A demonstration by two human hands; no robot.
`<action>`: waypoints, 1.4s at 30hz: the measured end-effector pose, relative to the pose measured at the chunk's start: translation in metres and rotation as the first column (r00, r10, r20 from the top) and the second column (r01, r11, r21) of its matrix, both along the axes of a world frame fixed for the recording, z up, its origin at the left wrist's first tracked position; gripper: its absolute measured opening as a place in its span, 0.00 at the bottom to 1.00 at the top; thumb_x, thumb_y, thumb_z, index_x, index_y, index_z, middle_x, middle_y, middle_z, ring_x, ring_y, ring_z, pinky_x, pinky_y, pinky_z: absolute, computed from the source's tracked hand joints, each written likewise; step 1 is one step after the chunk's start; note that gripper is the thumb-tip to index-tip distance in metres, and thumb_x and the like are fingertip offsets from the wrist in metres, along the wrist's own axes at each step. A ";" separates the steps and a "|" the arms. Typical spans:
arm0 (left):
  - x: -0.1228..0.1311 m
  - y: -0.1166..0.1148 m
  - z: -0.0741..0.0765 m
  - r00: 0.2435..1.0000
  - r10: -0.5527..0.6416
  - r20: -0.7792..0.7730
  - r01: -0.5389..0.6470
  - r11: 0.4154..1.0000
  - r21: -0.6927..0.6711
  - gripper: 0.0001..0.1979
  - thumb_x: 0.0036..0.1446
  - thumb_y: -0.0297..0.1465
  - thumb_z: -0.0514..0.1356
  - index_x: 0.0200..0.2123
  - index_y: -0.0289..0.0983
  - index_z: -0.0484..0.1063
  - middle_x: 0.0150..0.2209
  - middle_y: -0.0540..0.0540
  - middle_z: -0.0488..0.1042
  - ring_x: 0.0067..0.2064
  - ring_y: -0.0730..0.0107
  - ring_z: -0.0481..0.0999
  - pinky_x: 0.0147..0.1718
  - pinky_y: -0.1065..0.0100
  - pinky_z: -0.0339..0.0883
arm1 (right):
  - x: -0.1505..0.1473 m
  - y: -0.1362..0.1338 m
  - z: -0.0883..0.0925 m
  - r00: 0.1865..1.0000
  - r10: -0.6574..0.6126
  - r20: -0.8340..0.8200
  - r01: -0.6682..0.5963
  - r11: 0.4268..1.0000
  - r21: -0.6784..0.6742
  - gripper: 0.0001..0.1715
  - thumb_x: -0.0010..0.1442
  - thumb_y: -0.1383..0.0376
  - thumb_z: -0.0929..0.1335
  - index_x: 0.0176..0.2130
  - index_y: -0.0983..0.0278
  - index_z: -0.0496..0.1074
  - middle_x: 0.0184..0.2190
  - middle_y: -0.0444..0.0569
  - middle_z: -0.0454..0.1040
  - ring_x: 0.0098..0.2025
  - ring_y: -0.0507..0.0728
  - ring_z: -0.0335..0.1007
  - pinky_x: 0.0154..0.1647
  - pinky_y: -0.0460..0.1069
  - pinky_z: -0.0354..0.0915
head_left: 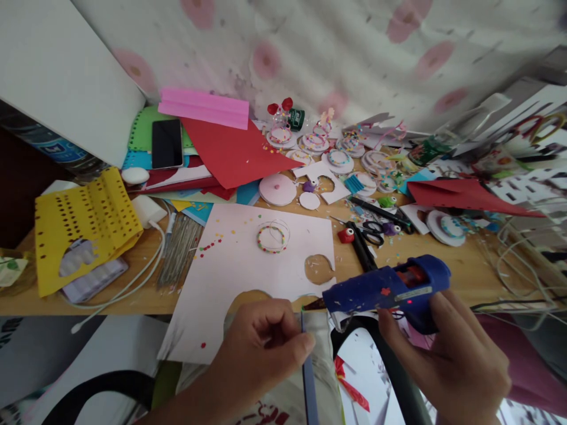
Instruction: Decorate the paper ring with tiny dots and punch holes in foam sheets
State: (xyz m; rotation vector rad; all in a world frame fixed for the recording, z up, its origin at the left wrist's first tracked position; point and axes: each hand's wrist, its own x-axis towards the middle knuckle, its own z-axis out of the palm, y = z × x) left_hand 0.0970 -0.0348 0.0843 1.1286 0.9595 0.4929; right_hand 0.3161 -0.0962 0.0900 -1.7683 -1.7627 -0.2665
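My left hand (261, 348) pinches a narrow blue-grey strip (310, 386) upright between thumb and fingers; its lower part hangs below the desk edge. My right hand (465, 360) is wrapped round a blue hot glue gun (372, 288) with a small red light lit on its side. The gun points left, its dark nozzle at the top end of the strip; whether they touch I cannot tell. Just beyond lies a white sheet (248, 271) with round cut-outs. On it rests a ring of small coloured pieces (271, 251) beside a thin wire loop.
Scissors (372, 232), a black pen-like tool (361, 248) and a red bird-like figure (346, 235) lie beyond the gun. Decorated white discs (339, 160) stand at the back. A bundle of thin wires (179, 251), a white cable (150, 268) and yellow punched paper (88, 224) lie left.
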 end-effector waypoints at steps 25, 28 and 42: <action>-0.001 0.001 0.000 0.999 -0.016 0.029 0.017 0.998 -0.062 0.15 0.50 0.34 0.61 0.18 0.38 0.59 0.20 0.52 0.59 0.24 0.73 0.56 0.22 0.70 0.49 | 0.005 0.000 -0.005 1.000 0.006 0.011 -0.007 0.998 0.054 0.09 0.57 0.67 0.70 0.39 0.61 0.67 0.33 0.47 0.71 0.28 0.53 0.69 0.26 0.47 0.65; 0.000 0.002 -0.001 1.000 -0.012 0.025 0.014 0.998 -0.069 0.15 0.50 0.34 0.61 0.18 0.38 0.59 0.20 0.53 0.59 0.24 0.73 0.55 0.21 0.70 0.49 | 0.005 0.000 -0.006 1.000 -0.026 -0.017 0.026 0.999 0.030 0.11 0.57 0.65 0.71 0.40 0.61 0.67 0.35 0.49 0.72 0.29 0.55 0.69 0.28 0.48 0.66; 0.004 0.008 -0.003 1.000 -0.016 0.017 0.017 0.998 -0.067 0.15 0.53 0.38 0.60 0.19 0.38 0.63 0.20 0.52 0.62 0.24 0.73 0.59 0.24 0.70 0.52 | 0.010 0.006 -0.018 0.984 0.002 -0.179 -0.016 0.997 -0.078 0.24 0.54 0.60 0.73 0.49 0.64 0.67 0.33 0.48 0.72 0.29 0.54 0.69 0.30 0.47 0.68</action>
